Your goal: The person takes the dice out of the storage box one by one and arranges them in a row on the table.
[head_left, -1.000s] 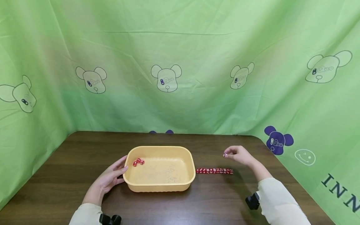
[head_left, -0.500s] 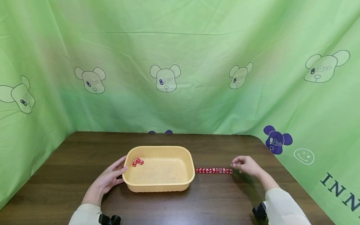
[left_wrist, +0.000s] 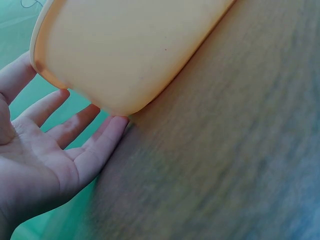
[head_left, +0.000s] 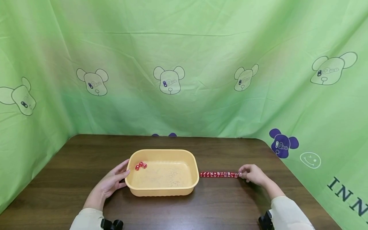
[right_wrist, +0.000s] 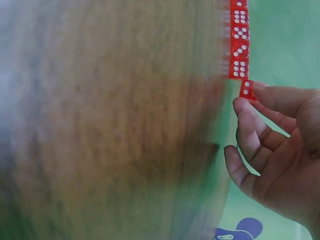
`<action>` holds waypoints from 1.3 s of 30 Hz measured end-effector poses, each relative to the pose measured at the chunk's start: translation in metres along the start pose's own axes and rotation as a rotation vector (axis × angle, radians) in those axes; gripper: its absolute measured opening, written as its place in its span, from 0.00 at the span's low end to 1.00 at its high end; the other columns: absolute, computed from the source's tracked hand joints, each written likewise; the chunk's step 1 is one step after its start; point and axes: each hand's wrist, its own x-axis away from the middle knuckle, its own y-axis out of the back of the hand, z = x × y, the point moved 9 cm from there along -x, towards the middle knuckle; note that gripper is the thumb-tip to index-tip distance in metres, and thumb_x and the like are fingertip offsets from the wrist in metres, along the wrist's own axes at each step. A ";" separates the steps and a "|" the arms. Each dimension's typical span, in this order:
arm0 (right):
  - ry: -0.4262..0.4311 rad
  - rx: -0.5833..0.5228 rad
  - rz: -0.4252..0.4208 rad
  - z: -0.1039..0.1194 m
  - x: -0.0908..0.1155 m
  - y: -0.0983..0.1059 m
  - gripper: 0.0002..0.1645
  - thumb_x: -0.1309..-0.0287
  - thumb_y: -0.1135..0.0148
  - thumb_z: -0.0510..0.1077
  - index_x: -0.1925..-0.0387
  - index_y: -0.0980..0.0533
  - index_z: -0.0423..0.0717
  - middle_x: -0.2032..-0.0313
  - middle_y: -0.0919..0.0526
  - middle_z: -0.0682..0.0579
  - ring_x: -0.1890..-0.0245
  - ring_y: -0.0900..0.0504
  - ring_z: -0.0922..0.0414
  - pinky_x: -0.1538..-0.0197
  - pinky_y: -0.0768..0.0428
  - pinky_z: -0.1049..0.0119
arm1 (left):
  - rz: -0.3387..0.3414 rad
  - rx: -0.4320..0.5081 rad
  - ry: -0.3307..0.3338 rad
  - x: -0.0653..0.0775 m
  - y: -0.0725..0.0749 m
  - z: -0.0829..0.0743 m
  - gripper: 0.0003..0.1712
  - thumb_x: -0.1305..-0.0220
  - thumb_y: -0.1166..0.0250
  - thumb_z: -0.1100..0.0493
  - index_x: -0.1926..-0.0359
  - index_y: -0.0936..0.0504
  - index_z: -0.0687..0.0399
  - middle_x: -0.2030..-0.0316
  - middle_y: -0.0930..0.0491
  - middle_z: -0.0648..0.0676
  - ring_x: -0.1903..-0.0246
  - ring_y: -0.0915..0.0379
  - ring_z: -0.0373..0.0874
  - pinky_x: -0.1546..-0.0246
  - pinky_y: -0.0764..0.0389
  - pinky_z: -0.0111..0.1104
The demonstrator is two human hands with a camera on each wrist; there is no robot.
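Observation:
My left hand (head_left: 112, 182) holds the left end of a yellow plastic tub (head_left: 164, 192), thumb over the rim and fairly straight fingers against the outer wall, as the left wrist view shows. A few red dice (head_left: 141, 165) lie in the tub's far left corner. From its right side a straight row of red dice (head_left: 218, 174) with white pips runs across the table. At the row's right end my right hand (head_left: 254, 175) pinches one red die (right_wrist: 246, 90) between thumb and fingers. In the right wrist view this die is close to the last one and slightly offset.
Everything stands on a dark brown wooden table (head_left: 184, 210). A green cloth (head_left: 201, 105) with printed bear heads hangs behind it and along both sides.
My right hand has moved right, then down toward me, bringing the pinched die from beyond the row to its right end. The left hand and tub stay in place.

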 end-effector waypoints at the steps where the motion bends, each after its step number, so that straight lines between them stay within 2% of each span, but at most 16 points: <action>1: 0.000 0.004 0.002 -0.001 0.000 -0.001 0.03 0.54 0.44 0.30 0.74 0.28 0.31 0.81 0.27 0.50 0.84 0.30 0.56 0.80 0.28 0.66 | 0.002 0.000 0.000 0.000 0.000 0.000 0.36 0.39 0.48 0.63 0.34 0.56 0.55 0.38 0.55 0.66 0.49 0.39 0.51 0.56 0.31 0.43; 14: -0.008 0.026 -0.010 -0.003 0.001 -0.001 0.03 0.55 0.43 0.30 0.74 0.27 0.32 0.83 0.29 0.53 0.85 0.31 0.58 0.81 0.29 0.67 | 0.002 -0.007 -0.004 0.000 -0.001 0.000 0.35 0.40 0.48 0.63 0.35 0.54 0.55 0.39 0.54 0.66 0.49 0.39 0.52 0.56 0.31 0.43; 23: -0.003 0.023 0.005 0.001 0.003 -0.001 0.05 0.55 0.43 0.30 0.72 0.27 0.30 0.82 0.27 0.50 0.83 0.30 0.56 0.81 0.29 0.65 | 0.014 -0.005 -0.008 -0.001 -0.002 0.000 0.36 0.40 0.48 0.63 0.35 0.55 0.56 0.39 0.55 0.66 0.48 0.41 0.52 0.56 0.31 0.43; 33: 0.016 0.051 0.012 0.015 -0.001 0.016 0.10 0.55 0.43 0.29 0.68 0.29 0.26 0.80 0.25 0.46 0.83 0.28 0.52 0.80 0.28 0.64 | 0.001 -0.009 -0.006 -0.001 0.000 0.000 0.35 0.39 0.48 0.63 0.35 0.55 0.55 0.38 0.54 0.65 0.49 0.39 0.51 0.57 0.31 0.43; 39: 0.011 0.047 -0.006 0.026 -0.010 0.030 0.13 0.53 0.42 0.33 0.66 0.29 0.25 0.77 0.24 0.45 0.79 0.27 0.51 0.76 0.26 0.61 | 0.001 -0.009 -0.008 0.001 0.000 -0.001 0.36 0.39 0.48 0.63 0.35 0.55 0.55 0.39 0.54 0.66 0.49 0.40 0.51 0.56 0.31 0.43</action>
